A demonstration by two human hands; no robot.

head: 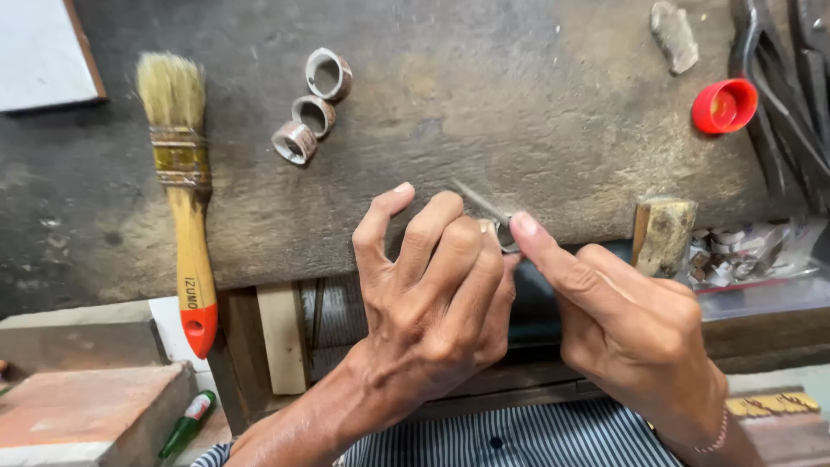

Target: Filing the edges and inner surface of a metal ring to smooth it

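At the near edge of the workbench (pixel 484 104), the left hand (pixel 437 298) pinches a small ring (pixel 505 235), barely visible, while the right hand (pixel 627 324) grips a thin metal file (pixel 477 201) laid against it. Farther left lie three rings (pixel 311 108) beside a paintbrush (pixel 184 186); a red cap (pixel 724 105) sits far right.

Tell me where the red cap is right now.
In the head view, the red bottle cap lies open side up at the bench's upper right, right beside the dark pliers and below-right of a small grey stone.
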